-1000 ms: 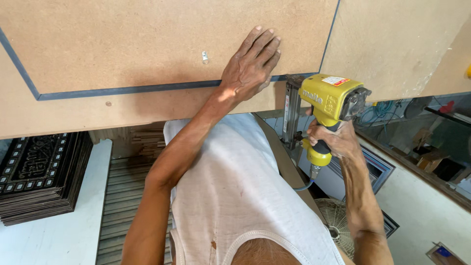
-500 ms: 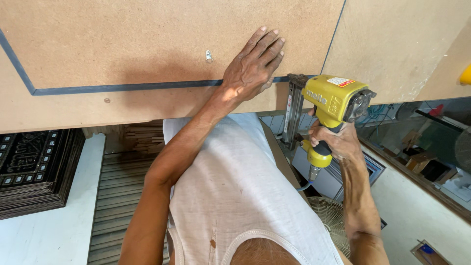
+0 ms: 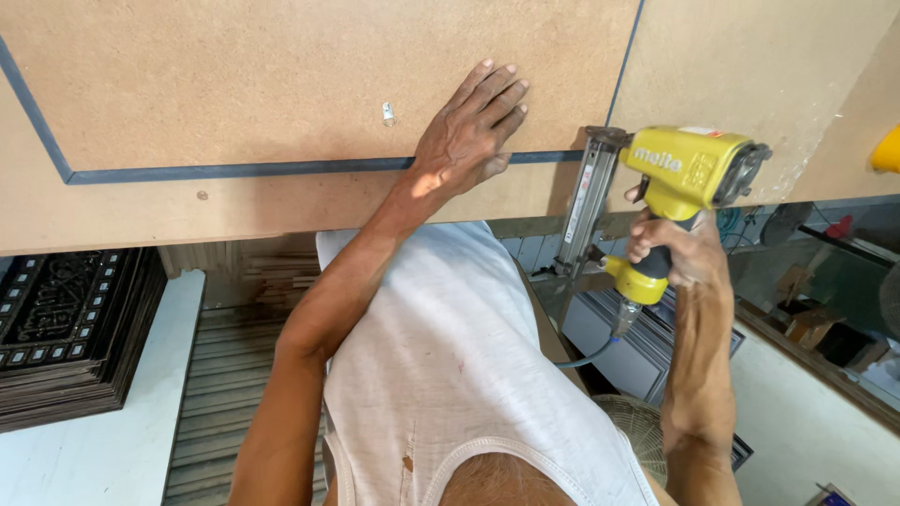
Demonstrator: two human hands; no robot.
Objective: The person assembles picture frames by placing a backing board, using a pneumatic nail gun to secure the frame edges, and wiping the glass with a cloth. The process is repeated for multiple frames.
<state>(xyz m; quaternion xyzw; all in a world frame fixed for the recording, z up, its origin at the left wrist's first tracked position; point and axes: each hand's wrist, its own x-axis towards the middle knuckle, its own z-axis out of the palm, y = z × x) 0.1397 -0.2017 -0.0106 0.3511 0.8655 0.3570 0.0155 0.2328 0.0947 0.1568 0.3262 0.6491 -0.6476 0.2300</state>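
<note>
My left hand (image 3: 469, 131) lies flat, fingers spread, on a tan fibreboard panel (image 3: 234, 75), just above a dark blue strip (image 3: 234, 171) that runs along the panel. My right hand (image 3: 670, 248) grips the handle of a yellow pneumatic nail gun (image 3: 684, 169). The gun's silver magazine (image 3: 583, 201) stands upright, its nose against the blue strip at the panel's lower right. A hose (image 3: 600, 354) hangs from the handle's base. A small white chip (image 3: 388, 113) marks the board left of my left hand.
A second fibreboard panel (image 3: 750, 66) adjoins on the right. Stacked dark carved panels (image 3: 56, 328) lie at lower left on a white surface (image 3: 84, 459). Slatted wood (image 3: 234, 375) lies below. A fan grille (image 3: 637, 431) and cluttered shelves (image 3: 825, 319) are at lower right.
The view has shifted slightly; the nail gun has edged right and up along the strip. My left hand stays flat on the board.
</note>
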